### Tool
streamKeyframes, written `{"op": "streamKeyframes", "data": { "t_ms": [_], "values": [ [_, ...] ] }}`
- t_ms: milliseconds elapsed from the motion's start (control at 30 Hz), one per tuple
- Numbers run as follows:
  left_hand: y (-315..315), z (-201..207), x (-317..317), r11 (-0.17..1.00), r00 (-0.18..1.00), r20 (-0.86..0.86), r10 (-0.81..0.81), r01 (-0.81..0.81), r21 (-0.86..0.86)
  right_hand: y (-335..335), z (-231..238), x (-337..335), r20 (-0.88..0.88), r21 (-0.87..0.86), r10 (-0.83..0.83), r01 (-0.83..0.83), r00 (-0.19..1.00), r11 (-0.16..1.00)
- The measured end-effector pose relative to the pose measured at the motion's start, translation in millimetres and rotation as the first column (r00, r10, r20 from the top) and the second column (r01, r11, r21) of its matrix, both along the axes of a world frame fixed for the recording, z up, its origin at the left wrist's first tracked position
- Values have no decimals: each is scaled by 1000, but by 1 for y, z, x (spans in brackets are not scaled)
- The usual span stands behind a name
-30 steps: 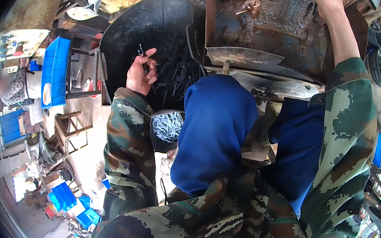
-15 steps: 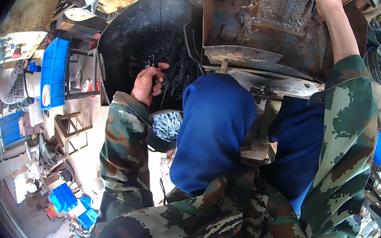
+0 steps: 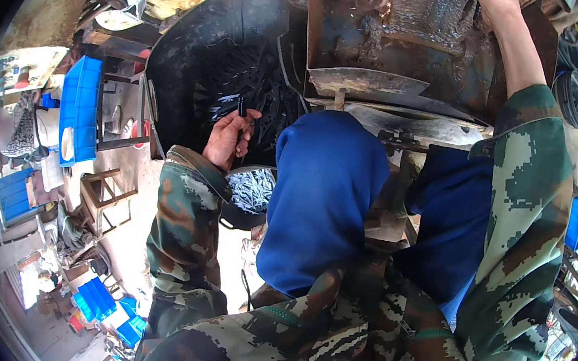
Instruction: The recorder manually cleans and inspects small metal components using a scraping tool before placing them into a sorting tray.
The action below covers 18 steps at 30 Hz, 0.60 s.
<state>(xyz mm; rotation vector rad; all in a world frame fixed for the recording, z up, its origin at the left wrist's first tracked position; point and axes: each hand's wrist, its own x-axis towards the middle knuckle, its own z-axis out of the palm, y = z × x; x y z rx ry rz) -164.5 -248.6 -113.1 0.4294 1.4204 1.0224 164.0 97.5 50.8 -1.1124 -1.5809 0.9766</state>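
Nearest us: pail (image 3: 252,190) of grey pieces, just on our side of the black bin (image 3: 195,35). Our left hand (image 3: 226,141) is closed round a dark rod (image 3: 242,107), over the bin's near part. Risk: if the pinch loosens, the rod could drop among the dark strips (image 3: 273,103) there and be hard to spot, same colour. Our right hand (image 3: 497,4) is right of the bin, past the metal trough's (image 3: 366,84) lip; fingers cut off, can't tell if it's gripping. Trough looks wet, so it could slip.

Surface: trough brown, shiny; bin wall scuffed. Room: left of the bin, blue crate (image 3: 80,108), wooden stool (image 3: 104,201), then a co-worker (image 3: 21,129).
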Motion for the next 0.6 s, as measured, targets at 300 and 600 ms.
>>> {"op": "streamKeyframes", "data": {
  "t_ms": [300, 600],
  "values": [
    [-6, -11, -6, 999, 998, 43, -41, 39, 38, -1, 1, -2, 1, -3, -10, 10, 1000, 1000],
    [-7, -10, -2, 997, 998, -8, -70, 70, 10, 2, -2, 1, 32, 15, -7, 6, 999, 1000]
  ]
}}
